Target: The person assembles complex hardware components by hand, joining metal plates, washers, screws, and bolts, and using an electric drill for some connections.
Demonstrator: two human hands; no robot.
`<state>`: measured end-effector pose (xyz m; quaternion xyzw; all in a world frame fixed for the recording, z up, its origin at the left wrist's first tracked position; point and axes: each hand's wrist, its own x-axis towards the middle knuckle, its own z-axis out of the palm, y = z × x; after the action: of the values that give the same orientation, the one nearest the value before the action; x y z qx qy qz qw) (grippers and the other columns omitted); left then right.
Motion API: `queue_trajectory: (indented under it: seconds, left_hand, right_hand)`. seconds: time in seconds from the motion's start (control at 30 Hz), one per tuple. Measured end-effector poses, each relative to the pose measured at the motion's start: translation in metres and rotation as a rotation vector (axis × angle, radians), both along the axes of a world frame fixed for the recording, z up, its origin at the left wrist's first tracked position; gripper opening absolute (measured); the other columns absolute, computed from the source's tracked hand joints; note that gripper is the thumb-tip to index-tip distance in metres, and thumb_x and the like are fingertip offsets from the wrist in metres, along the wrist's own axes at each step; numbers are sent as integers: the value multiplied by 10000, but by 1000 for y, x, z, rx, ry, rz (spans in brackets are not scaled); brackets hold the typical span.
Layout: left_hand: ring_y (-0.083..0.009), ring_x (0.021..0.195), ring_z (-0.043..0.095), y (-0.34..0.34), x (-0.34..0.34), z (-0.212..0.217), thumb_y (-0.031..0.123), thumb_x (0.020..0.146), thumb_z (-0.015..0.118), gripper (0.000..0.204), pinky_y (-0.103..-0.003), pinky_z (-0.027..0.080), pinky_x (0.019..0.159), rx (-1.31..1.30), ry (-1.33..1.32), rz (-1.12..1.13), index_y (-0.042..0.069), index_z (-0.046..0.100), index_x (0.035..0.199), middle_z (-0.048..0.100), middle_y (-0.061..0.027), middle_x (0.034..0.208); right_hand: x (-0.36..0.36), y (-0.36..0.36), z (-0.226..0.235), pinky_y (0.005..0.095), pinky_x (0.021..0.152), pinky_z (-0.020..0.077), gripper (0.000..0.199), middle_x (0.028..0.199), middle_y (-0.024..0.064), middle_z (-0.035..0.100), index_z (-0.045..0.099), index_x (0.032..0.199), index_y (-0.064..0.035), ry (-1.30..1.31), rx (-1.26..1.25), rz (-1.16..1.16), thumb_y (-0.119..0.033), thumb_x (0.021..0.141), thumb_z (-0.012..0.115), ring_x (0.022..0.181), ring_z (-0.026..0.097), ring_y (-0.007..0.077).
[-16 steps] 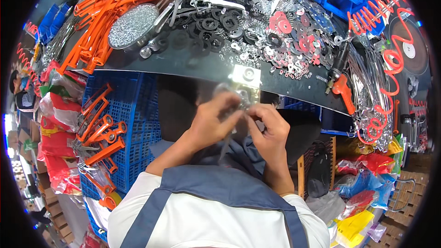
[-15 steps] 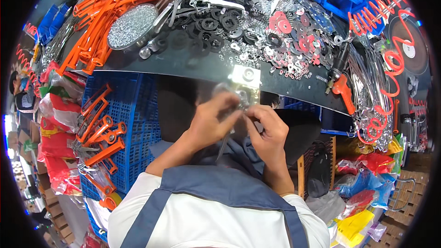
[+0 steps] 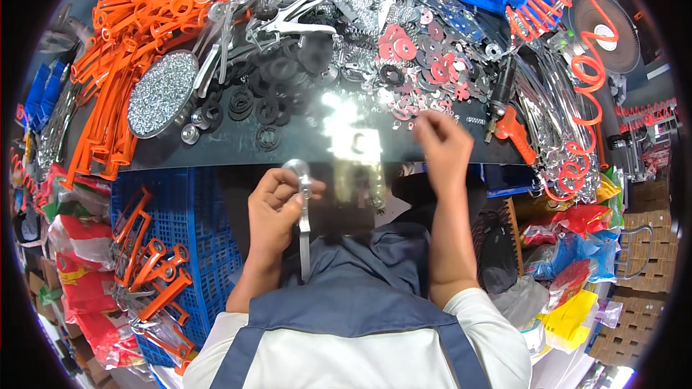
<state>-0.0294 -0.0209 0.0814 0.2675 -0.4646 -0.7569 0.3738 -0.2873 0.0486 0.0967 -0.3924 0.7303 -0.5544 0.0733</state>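
Observation:
My left hand (image 3: 270, 209), closed, holds a slim silver metal rod with a round head (image 3: 304, 220) upright before the bench's front edge. The rod's lower end hangs down near my apron. My right hand (image 3: 448, 148) is raised over the front of the bench, beside the pile of small red, grey and black washers (image 3: 436, 65). Its thumb and fingertips are drawn together; whatever lies between them, if anything, is too small to make out. Between my hands a shiny metal fixture (image 3: 365, 145) sits at the bench edge, partly lost in glare.
Orange handle frames (image 3: 119, 65) heap at the left, beside a round dish of small metal parts (image 3: 162, 94). Black rings (image 3: 267, 112) lie mid-bench. An orange-handled air screwdriver (image 3: 513, 130) and a coiled red hose (image 3: 587, 68) are at the right. A blue crate (image 3: 205, 223) stands left, below.
My hands, together by the fixture before, have parted. The left moved left with the rod; the right moved right and away toward the washers. The whole view has shifted somewhat.

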Motion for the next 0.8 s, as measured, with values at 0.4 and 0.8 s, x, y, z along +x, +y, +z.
queue_trajectory:
  seconds: [0.4,0.8]
  left_hand:
    - [-238,817,652,2,10,0,29,817,537,193,-349,521,788,85,56,56,-29,472,989,638,-254,945]
    - [-248,864,637,2,19,-9,-12,813,492,201,-323,490,809,134,100,24,-32,462,1011,630,-267,991]
  right_hand:
    - [-41,-71,22,321,679,496,155,812,150,665,673,886,-1,463,172,108,-57,746,635,719,650,233]
    - [-87,-51,-13,409,922,426,315,1125,187,582,621,1025,-4,607,237,68,-44,712,621,1034,545,366]
